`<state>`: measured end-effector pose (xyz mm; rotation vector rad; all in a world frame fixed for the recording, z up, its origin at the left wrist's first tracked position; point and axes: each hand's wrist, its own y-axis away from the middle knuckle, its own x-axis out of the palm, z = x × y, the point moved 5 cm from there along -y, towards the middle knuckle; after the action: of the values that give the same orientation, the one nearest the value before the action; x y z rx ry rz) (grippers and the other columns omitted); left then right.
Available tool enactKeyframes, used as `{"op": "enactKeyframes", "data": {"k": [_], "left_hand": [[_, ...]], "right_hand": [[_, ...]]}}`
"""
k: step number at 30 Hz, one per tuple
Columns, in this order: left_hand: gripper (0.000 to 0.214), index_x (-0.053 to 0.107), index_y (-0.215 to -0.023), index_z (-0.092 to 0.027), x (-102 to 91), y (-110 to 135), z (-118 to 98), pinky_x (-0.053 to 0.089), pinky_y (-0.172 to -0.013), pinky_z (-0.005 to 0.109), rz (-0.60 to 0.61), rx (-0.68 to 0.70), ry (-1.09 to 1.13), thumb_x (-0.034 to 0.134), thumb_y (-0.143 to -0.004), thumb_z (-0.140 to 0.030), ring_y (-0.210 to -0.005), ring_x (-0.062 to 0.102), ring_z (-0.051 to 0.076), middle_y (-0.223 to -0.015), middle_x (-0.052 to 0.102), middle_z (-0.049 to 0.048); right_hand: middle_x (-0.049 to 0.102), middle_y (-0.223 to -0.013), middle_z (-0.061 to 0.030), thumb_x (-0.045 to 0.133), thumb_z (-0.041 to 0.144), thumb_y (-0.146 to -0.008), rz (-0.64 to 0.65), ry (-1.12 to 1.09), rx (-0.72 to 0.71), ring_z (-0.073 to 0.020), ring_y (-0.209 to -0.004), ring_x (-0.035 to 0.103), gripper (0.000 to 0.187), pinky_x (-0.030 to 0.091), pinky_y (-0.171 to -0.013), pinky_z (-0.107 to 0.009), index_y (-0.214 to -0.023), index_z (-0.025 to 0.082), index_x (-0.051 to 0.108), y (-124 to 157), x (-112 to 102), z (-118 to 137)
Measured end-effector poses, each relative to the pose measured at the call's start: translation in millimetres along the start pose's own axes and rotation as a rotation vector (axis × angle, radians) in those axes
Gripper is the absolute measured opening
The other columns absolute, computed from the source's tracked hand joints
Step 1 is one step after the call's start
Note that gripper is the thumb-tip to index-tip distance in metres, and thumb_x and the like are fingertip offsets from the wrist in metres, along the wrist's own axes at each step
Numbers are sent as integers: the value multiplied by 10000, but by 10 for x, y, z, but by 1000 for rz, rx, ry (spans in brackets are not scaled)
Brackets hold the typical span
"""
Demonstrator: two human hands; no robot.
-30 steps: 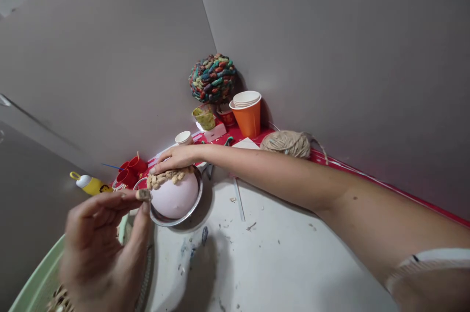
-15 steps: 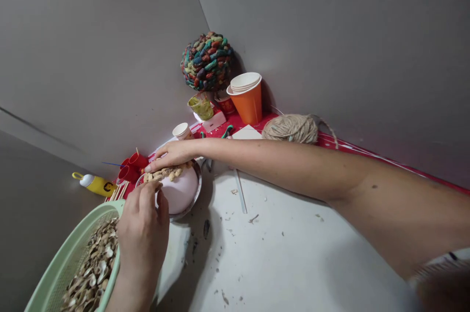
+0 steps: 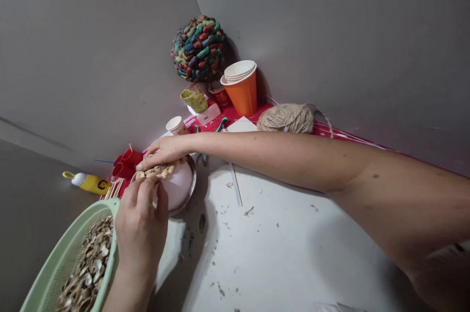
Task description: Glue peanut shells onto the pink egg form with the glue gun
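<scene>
A smooth pale pink ball (image 3: pixel 178 187) sits in a round metal bowl (image 3: pixel 193 194), its far left part covered with tan peanut shells (image 3: pixel 163 171). My right hand (image 3: pixel 161 152) reaches across from the right and lies over the shells on the ball's far side, fingers stretched out. At the near left side of the ball, my left hand (image 3: pixel 141 211) is closed in a pinch, its fingertips against the edge of the shell layer. What looks like a peanut shell is between those fingertips, mostly hidden. A green plastic basket (image 3: pixel 55 265) of loose shells stands beside my left wrist.
A multicoloured shell-covered ball (image 3: pixel 200 50) stands in the corner by an orange cup (image 3: pixel 244 91). Along the back are a twine ball (image 3: pixel 288 118), a white paper cup (image 3: pixel 176 125), red cups (image 3: pixel 125 165) and a yellow bottle (image 3: pixel 91 183). Crumbs dot the white table (image 3: pixel 264 248).
The view has shifted a little, so the scene sits slightly further up and left. Both hands stay at the ball, the left one still pinching at the shell edge.
</scene>
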<state>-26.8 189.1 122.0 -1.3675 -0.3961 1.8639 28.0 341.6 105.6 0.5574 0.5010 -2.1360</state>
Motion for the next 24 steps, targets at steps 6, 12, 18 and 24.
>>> {"op": "enactKeyframes", "data": {"k": [6, 12, 18, 24], "left_hand": [[173, 629, -1032, -188, -5, 25, 2, 505, -796, 317, -21, -21, 18, 601, -867, -145, -854, 646, 219, -966, 697, 81], [167, 648, -1012, -195, 10, 27, -2, 507, -780, 325, -45, -18, 10, 615, -855, -148, -862, 651, 225, -972, 696, 87], [104, 656, -958, -184, 23, 14, 15, 509, -758, 322, -53, -52, 7, 606, -868, -175, -849, 651, 224, -946, 693, 91], [150, 658, -993, -177, 28, 32, -36, 511, -735, 329, -48, 26, -4, 621, -848, -159, -814, 648, 229, -919, 692, 91]], "right_hand": [[719, -1023, -56, 609, 715, -743, 11, 28, -38, -210, -902, 668, 574, 506, -736, -261, -988, 213, 739, -39, 16, -19], [707, -1085, -64, 564, 698, -798, 28, 49, -36, -223, -967, 656, 578, 500, -769, -274, -1026, 193, 727, -3, 23, 3], [713, -1057, -56, 610, 703, -749, 5, 10, -45, -228, -979, 653, 571, 503, -795, -275, -992, 202, 735, 3, 34, -10], [725, -974, -41, 603, 634, -798, 29, 23, -79, -216, -957, 661, 484, 500, -789, -255, -941, 195, 747, -37, 58, -24]]}}
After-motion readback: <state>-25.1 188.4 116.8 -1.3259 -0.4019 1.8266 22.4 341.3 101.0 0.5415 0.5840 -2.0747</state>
